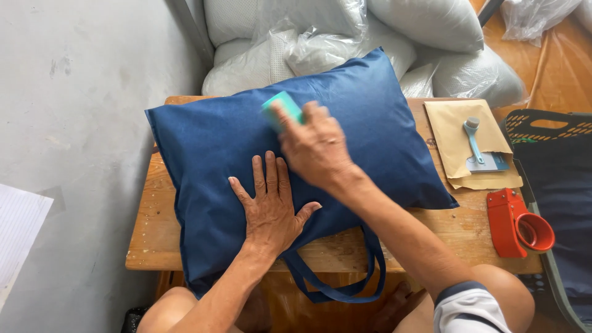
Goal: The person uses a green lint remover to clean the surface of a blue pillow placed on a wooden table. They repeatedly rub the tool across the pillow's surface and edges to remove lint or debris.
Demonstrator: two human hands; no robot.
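Left hand (269, 206) presses flat, fingers spread, on the blue bag (345, 117); right hand (316, 147) grips a teal block (282, 108); red tape dispenser (517, 223) lies lower right on the table (148, 240).

floor: grey concrete (74, 123), scuffed, fills left side
table: small wooden table (154, 228), worn top, pale specks
behind table: white stuffed sacks (431, 21) and clear plastic bags (320, 37), piled
top right: orange-brown plastic sheet (555, 68)
right edge: dark crate (549, 126), slotted rim
left edge: white sheet (18, 228) on floor
light: soft daylight, even
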